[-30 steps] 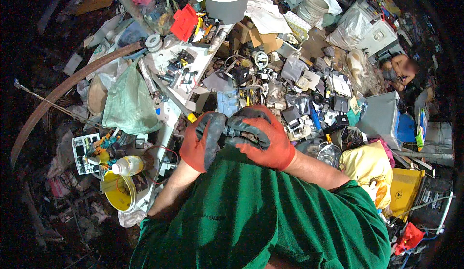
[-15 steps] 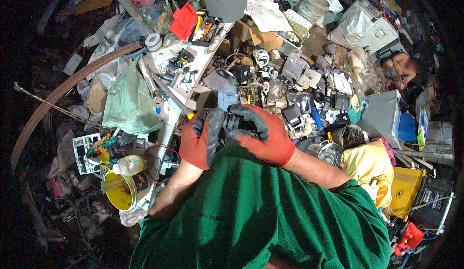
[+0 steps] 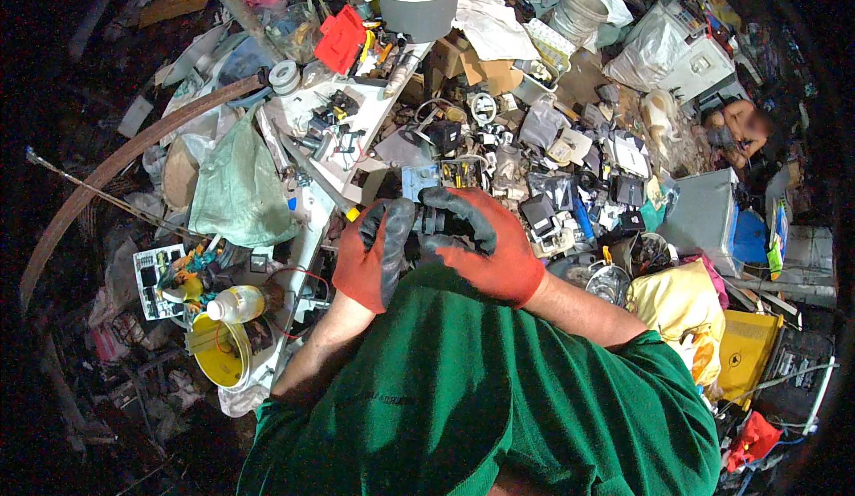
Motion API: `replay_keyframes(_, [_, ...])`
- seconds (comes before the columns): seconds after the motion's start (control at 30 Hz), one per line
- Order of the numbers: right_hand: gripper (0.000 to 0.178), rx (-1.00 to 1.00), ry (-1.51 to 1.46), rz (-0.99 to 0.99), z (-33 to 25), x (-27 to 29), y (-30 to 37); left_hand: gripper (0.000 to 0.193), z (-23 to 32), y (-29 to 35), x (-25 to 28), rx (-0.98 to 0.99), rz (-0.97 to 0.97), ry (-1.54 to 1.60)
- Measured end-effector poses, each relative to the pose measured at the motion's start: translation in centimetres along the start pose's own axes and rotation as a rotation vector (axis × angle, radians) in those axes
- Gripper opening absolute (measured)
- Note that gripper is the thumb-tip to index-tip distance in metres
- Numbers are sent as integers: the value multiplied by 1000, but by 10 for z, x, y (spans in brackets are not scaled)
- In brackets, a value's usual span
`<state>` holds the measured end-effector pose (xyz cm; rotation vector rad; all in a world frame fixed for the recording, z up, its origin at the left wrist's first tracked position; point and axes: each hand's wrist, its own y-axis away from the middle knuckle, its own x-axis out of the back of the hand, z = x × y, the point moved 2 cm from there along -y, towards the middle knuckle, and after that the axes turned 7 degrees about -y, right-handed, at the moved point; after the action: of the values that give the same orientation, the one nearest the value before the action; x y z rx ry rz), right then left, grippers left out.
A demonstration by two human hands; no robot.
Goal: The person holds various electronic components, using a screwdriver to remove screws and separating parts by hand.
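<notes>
Both of my hands wear red gloves with dark grey palms and fingers. Between them, just in front of my green shirt, is a small black rounded piece (image 3: 431, 221) whose kind I cannot make out. My right hand (image 3: 492, 253) curls its thumb and fingers around its right side. My left hand (image 3: 372, 256) closes against the other side, its grey thumb upright; that contact is partly hidden. Just beyond my fingers lie a light blue box (image 3: 419, 178) and an open case of small parts (image 3: 462, 174).
A white bench (image 3: 307, 198) runs along my left with loose electronic parts, a capped bottle (image 3: 237, 304) and a yellow bucket (image 3: 219, 353). Mixed scrap (image 3: 570, 184) is heaped ahead. A white-and-grey bucket (image 3: 421, 6) stands at the back. At far right sits another person (image 3: 741, 129).
</notes>
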<state>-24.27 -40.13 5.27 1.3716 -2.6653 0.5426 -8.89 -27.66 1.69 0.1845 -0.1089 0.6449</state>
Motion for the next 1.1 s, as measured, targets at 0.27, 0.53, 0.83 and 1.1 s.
replay_keyframes(0.27, [46,-186,-676,-25,7,-3,-3,34,25,4,2,-243,-122,-107])
replay_keyframes(0.53, [48,-514,-1207,-130,18,-8,3,43,50,12,2,-361,-127,-189])
replay_keyframes(0.83, [52,-477,-1185,-184,23,-7,7,42,44,12,8,-419,-85,-343])
replay_keyframes(1.1, [56,-454,-1223,-189,18,-6,3,42,54,12,2,-387,-72,-305])
